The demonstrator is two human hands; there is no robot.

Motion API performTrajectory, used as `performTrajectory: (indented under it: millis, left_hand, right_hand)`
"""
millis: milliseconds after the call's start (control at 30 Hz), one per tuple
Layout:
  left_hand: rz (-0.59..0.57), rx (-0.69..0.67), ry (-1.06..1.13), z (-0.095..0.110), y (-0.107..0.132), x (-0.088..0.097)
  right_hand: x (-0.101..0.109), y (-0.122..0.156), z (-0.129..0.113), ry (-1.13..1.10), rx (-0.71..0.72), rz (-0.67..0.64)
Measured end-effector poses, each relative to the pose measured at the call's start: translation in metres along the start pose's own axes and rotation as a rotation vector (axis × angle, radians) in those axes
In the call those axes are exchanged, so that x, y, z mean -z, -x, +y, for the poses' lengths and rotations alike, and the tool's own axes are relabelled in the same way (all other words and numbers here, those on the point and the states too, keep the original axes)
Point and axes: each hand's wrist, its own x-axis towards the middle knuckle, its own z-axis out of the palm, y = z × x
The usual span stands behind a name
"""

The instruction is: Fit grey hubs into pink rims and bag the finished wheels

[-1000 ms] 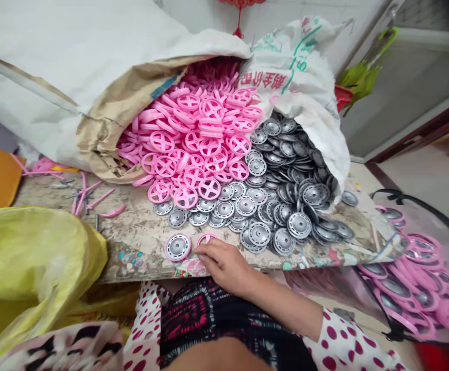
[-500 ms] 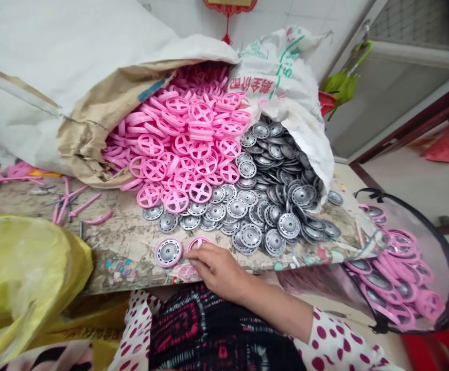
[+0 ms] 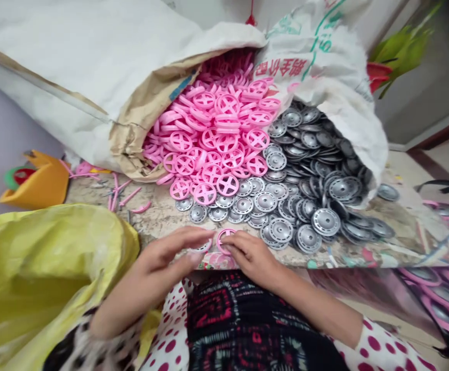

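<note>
Left hand has arrived, spread around a silver disc; right hand pinches a pink wheel. Heaped parts crowd behind.

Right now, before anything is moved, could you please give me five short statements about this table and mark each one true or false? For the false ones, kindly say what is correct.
1. Grey discs spill from a white sack. True.
2. The right hand touches a pink ring. True.
3. The left hand is inside the white sack. False: the left hand is at a pink-rimmed disc on the table.
4. The yellow bag stands at the right of the picture. False: the yellow bag is at the left.
5. The right sleeve has dark red spots. True.
</note>
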Motion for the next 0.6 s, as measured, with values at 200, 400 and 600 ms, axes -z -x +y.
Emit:
performTrajectory:
  millis: [200,400,600]
  left_hand:
    - [0.24,0.029,-0.167,-0.077,-0.05,-0.003]
    - [0.26,-0.063,-0.506,-0.094,-0.069,-0.012]
    - [0.273,-0.034,-0.662,-0.086,-0.081,-0.028]
  right_hand:
    - [0.008,0.004,0.008,0.059,-0.013,0.049]
    - [0.019,0.001,0.01,0.148,-0.077,0.069]
    - [0.018,-0.004,0.005,0.42,-0.062,-0.12]
